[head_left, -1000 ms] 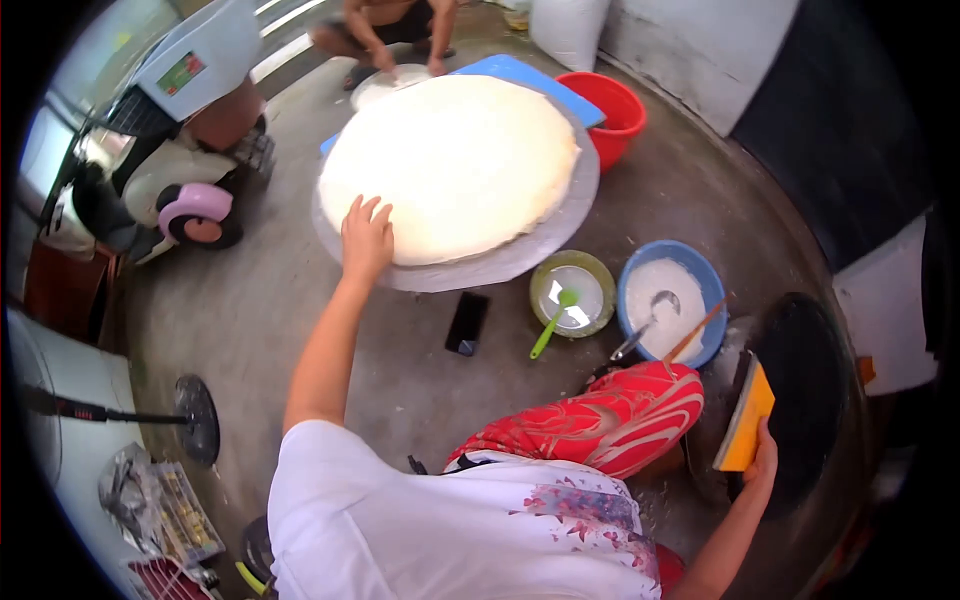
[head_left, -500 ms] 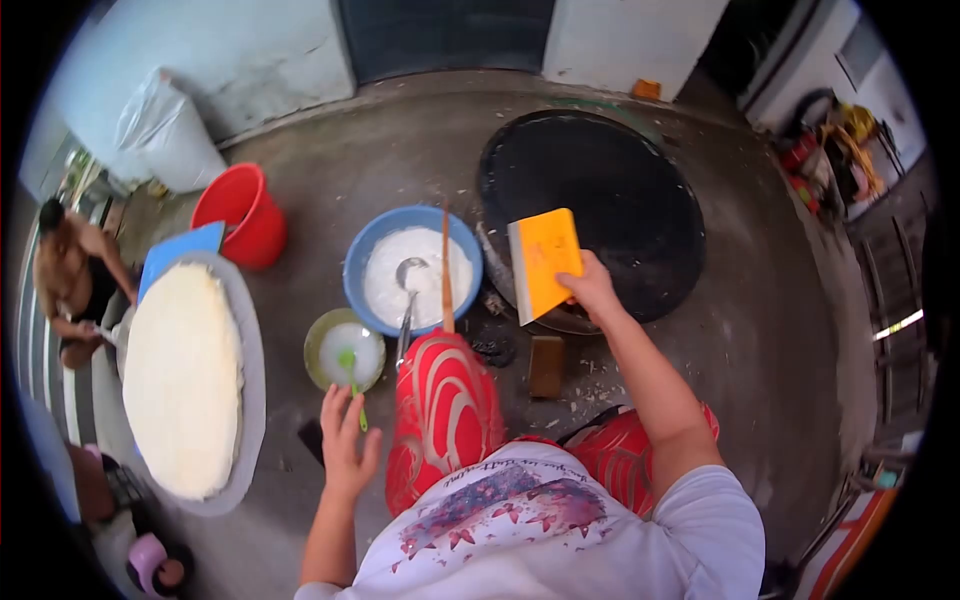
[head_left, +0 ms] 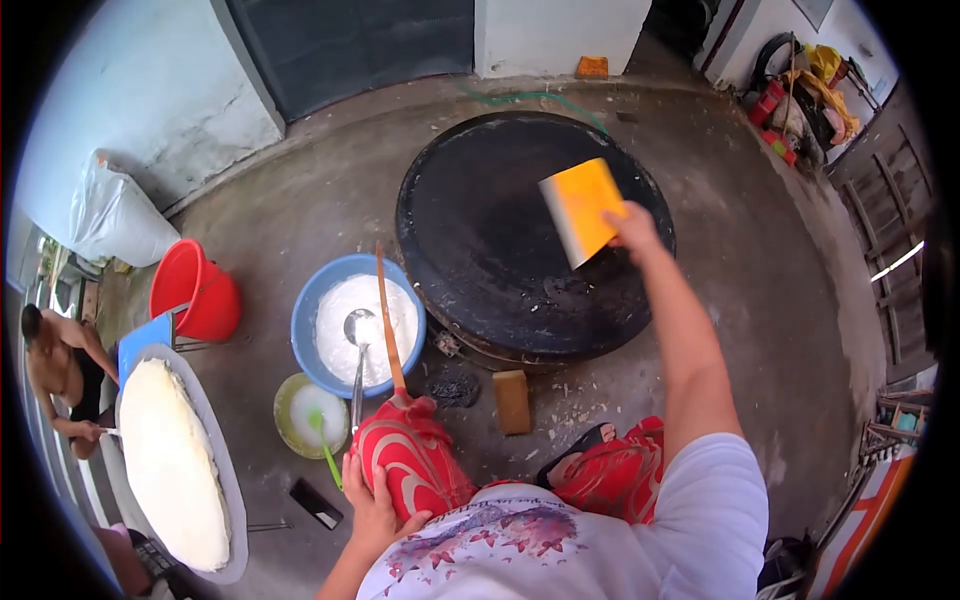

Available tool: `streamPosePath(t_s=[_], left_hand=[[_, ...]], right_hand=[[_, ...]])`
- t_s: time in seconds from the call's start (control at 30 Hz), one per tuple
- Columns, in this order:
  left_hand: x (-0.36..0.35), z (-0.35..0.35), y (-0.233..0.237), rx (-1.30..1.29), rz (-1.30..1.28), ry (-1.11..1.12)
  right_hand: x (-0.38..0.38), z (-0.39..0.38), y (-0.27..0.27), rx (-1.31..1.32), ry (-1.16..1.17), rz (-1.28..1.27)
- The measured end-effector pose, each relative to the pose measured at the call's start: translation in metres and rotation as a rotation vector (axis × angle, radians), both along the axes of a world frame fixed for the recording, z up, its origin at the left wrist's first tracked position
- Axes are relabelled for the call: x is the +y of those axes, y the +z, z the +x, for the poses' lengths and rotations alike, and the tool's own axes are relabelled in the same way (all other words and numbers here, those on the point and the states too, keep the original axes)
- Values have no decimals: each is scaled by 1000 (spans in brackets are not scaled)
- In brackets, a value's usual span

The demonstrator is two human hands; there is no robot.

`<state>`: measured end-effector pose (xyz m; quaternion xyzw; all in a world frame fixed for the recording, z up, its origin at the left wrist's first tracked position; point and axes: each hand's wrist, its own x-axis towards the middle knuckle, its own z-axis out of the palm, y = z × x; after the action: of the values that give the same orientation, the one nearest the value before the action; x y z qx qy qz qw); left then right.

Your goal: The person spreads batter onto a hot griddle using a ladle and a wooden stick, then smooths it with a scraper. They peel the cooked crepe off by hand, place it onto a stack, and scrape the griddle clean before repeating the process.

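Note:
My right hand (head_left: 634, 228) grips a yellow scraper (head_left: 583, 212) with a pale edge, held over the right part of the large round black griddle (head_left: 500, 220). My left hand (head_left: 372, 505) rests with spread fingers on my red patterned trouser leg (head_left: 412, 455). Beyond that knee, a blue basin (head_left: 306, 322) holds white batter with a metal ladle (head_left: 360, 385) in it. A wooden stick (head_left: 387, 320) leans across the basin's right side. Nearer to me, a small greenish bowl (head_left: 287, 425) contains whitish liquid and a green brush (head_left: 322, 435).
Stacked pale flatbreads (head_left: 170, 465) lie on a round board at left, beside a red bucket (head_left: 208, 300) and a white sack (head_left: 118, 212). A person (head_left: 68, 370) sits at far left. A brick (head_left: 512, 402) and a phone (head_left: 316, 503) are on the floor.
The scraper has moved right and farther over the griddle in my right hand. My left hand has come down onto my leg. The view has shifted, showing more of the griddle.

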<state>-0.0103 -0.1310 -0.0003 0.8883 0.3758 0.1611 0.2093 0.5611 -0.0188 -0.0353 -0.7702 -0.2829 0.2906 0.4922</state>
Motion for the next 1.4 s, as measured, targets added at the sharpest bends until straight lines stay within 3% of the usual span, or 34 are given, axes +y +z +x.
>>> streamPosePath(t_s=[0.07,0.1,0.13,0.2,0.23,0.3,0.33,0.4,0.43,0.5,0.6,0.73,0.83,0.93,1.0,1.03,1.13,1.17,1.23,1.33,1.4], left_hand=[[2,8,5,3,4,3],[2,11,4,13,21,16],[2,13,2,22,36,28],[2,15,0,40,61,35],[1,16,0,44,70,36],[3,20,6,29,61,25],[4,22,10,22,62,28],[6,22,11,10,83,11],[5,20,8,14,65,0],[2,15,7,-3,34,-18],[0,11,7,-5,24,-14],[-1,12,9,-37,24,-3],[-1,13,9,-59,40,-4],[-2,10,12,-76,46,-16],[-2,5,5,-270,-35,-15],[-1,2,8,-268,-31,-5],[6,-6,25,-252,417,104],[10,-8,35,-248,426,127],[20,-15,57,-121,795,188],[36,-43,71,-140,664,138],[43,-58,77,-162,632,240]], right_hand=[[-24,81,-12,-99,-374,-35],[-43,111,-8,-213,-558,-226],[-61,113,18,-591,-660,-563],[-91,115,32,-653,-849,-575],[-103,113,28,-656,-859,-587],[-124,106,13,-900,-393,-361],[-130,91,7,-702,-235,-164],[-141,54,11,-242,-163,-176],[-150,54,9,-231,-164,-182],[-163,59,13,-747,-682,-590],[-172,38,34,-859,-747,-583],[-155,-38,38,-1055,-376,-557],[-136,-118,4,-1360,-122,-180],[-128,-228,6,-1301,324,137],[-126,-289,31,-956,508,348],[-122,-307,46,-954,516,355],[-113,-343,88,-1108,580,399],[-111,-353,99,-1139,607,488],[-112,-373,121,-1183,681,618],[-115,-399,127,-1157,781,735],[-114,-404,131,-1018,867,749]])
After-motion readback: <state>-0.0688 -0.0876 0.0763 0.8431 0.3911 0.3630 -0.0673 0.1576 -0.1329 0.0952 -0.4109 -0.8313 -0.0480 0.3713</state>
